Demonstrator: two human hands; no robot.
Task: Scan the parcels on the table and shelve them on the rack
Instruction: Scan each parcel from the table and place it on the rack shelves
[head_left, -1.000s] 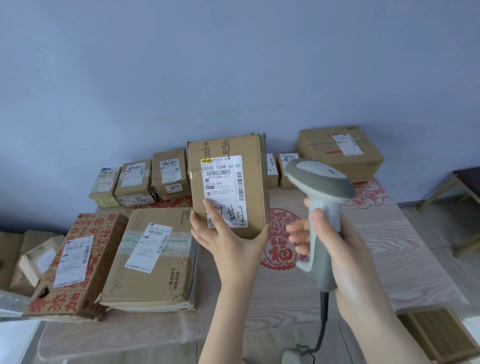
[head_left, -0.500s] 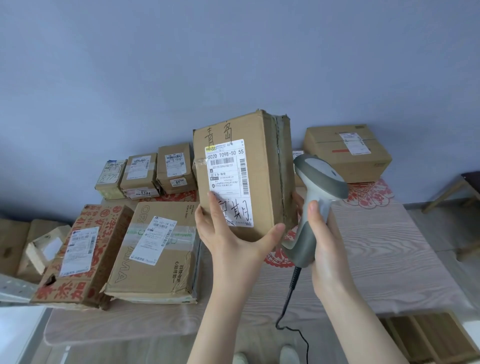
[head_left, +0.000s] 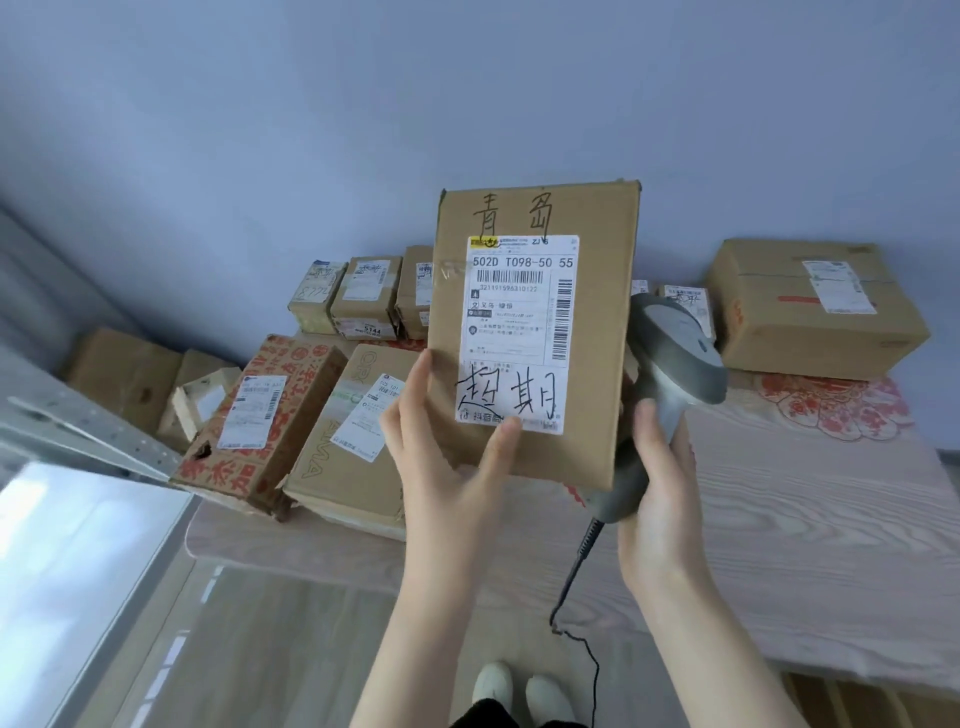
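Observation:
My left hand grips the lower left corner of a brown cardboard parcel, held upright above the table with its white shipping label facing me. My thumb lies across the label's bottom edge. Just right of the parcel, my right hand holds the handle of a grey corded barcode scanner; its head sits behind the parcel's right edge. The wooden table carries more parcels: a red-printed box, a flat brown box, several small boxes at the back, and a large box at the far right.
A grey metal rack stands at the left with a pale shelf surface below. Cardboard boxes sit on the floor behind it. The scanner cable hangs off the table's front edge. My shoes show on the floor below.
The parcel has been lifted off the table and raised upright toward me. The scanner has dropped lower and slid to the parcel's right side. My view has shifted left, bringing the rack in.

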